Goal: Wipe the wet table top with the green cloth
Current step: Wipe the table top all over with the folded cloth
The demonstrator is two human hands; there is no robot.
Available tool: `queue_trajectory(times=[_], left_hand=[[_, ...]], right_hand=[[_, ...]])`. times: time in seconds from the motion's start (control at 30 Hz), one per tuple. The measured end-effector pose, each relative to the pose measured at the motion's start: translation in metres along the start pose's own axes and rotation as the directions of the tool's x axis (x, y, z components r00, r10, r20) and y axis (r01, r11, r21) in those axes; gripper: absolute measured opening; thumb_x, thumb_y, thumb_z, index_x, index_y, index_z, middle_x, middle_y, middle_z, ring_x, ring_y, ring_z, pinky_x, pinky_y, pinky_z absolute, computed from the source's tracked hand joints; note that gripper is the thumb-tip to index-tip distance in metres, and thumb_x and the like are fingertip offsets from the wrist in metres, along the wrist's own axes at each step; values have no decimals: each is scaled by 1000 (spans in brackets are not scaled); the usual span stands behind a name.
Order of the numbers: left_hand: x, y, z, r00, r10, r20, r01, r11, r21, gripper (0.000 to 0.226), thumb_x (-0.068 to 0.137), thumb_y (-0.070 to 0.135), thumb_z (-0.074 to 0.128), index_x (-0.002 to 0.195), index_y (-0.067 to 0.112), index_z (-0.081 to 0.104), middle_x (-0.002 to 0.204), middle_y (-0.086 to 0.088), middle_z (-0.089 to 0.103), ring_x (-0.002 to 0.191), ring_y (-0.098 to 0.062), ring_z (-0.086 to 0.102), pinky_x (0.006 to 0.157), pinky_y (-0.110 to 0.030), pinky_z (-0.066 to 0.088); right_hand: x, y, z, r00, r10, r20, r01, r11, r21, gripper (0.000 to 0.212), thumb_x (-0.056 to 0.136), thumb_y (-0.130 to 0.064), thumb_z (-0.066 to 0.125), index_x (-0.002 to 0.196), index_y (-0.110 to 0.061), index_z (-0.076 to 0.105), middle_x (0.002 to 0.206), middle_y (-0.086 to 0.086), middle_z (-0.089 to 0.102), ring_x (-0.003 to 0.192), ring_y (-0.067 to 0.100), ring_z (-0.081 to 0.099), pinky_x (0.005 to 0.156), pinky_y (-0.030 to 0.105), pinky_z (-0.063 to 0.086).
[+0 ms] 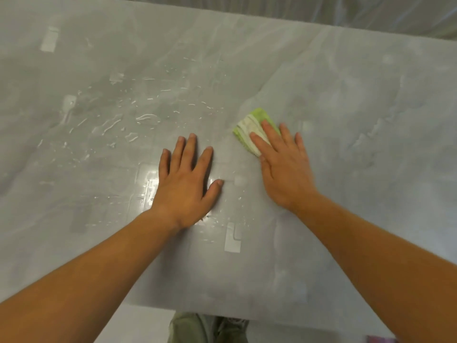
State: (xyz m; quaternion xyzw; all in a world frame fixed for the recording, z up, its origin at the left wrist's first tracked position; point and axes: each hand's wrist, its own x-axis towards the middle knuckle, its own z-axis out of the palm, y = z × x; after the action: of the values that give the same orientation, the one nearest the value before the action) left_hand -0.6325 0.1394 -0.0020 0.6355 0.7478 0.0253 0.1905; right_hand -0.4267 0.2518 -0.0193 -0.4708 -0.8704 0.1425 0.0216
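Note:
A grey table top (346,100) fills the view, covered with a thin plastic film. Water drops and streaks (138,117) lie over its left and middle part. The green cloth (252,125), folded with a white side up, lies on the table right of centre. My right hand (284,167) presses flat on the cloth's near part with straight fingers. My left hand (185,179) rests flat on the wet surface, fingers spread, a hand's width left of the cloth.
The table's near edge (296,320) runs along the bottom, with my legs and shoes (210,328) below it. Several tape patches (232,237) lie under the film. The far edge (321,23) runs across the top right.

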Motion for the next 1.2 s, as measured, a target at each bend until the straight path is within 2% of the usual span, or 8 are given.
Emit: queue_trajectory(times=[0.1, 0.3, 0.43, 0.5, 0.7, 0.93, 1.13, 1.2], left_hand=[[-15, 6, 0, 1000, 1, 8, -1, 1000, -7, 72, 96, 61, 25, 158, 25, 15, 167, -9, -8, 152, -24, -18, 120, -46, -14], [-53, 9, 3, 997, -24, 69, 25, 1000, -9, 71, 95, 55, 26, 158, 23, 15, 166, -8, -12, 150, -21, -24, 119, -45, -16], [-64, 10, 10, 997, -19, 72, 20, 1000, -12, 70, 96, 54, 28, 158, 24, 15, 167, -9, -10, 151, -22, -20, 121, -48, -11], [-66, 9, 14, 997, -15, 70, 15, 1000, -4, 70, 96, 54, 28, 158, 25, 14, 167, -9, -9, 151, -24, -19, 121, -49, -10], [-69, 3, 18, 998, 25, 66, -25, 1000, -12, 71, 94, 52, 25, 158, 26, 14, 167, -10, -8, 152, -26, -17, 121, -49, -9], [-113, -13, 27, 999, 30, 22, -31, 999, 30, 68, 97, 61, 18, 157, 30, 14, 167, -8, -7, 152, -25, -17, 119, -51, -14], [-139, -29, 36, 998, -58, 18, 56, 994, 97, 66, 97, 56, 14, 158, 31, 8, 167, -9, -7, 152, -28, -16, 119, -58, -10], [-138, -30, 37, 999, -46, 19, 44, 995, 95, 66, 97, 55, 15, 158, 31, 6, 167, -8, -9, 151, -28, -18, 118, -58, -11]], right_hand=[[-33, -30, 17, 998, 60, -37, -62, 996, -60, 60, 97, -24, 41, 154, -30, 24, 166, 1, 15, 152, 36, 13, 121, 57, 13], [-73, -13, 11, 959, -266, 92, 274, 958, -84, 59, 97, -22, 44, 153, -31, 29, 165, 0, 20, 151, 35, 18, 120, 59, 15], [-36, 3, -2, 996, 88, 0, -88, 996, -4, 53, 102, -22, 35, 154, -29, 30, 166, 1, 16, 152, 36, 13, 122, 56, 9], [-53, -16, 6, 991, 130, -35, -131, 991, -13, 56, 100, -21, 36, 155, -28, 27, 167, 3, 14, 152, 38, 11, 122, 57, 10], [-140, -40, 25, 959, -267, 98, 274, 959, -75, 60, 96, -25, 39, 154, -31, 25, 166, 0, 17, 153, 33, 13, 121, 60, 11], [-122, -55, 26, 986, 163, -47, -162, 987, 13, 58, 96, -25, 30, 154, -29, 29, 166, 1, 17, 152, 35, 13, 121, 57, 11], [-211, -86, 44, 976, -208, 57, 211, 977, -42, 58, 95, -22, 42, 152, -28, 34, 164, 1, 23, 152, 35, 17, 121, 59, 13], [-205, -74, 40, 977, -204, 59, 206, 978, -29, 55, 96, -20, 42, 151, -29, 37, 163, 1, 25, 151, 35, 18, 121, 58, 11]])
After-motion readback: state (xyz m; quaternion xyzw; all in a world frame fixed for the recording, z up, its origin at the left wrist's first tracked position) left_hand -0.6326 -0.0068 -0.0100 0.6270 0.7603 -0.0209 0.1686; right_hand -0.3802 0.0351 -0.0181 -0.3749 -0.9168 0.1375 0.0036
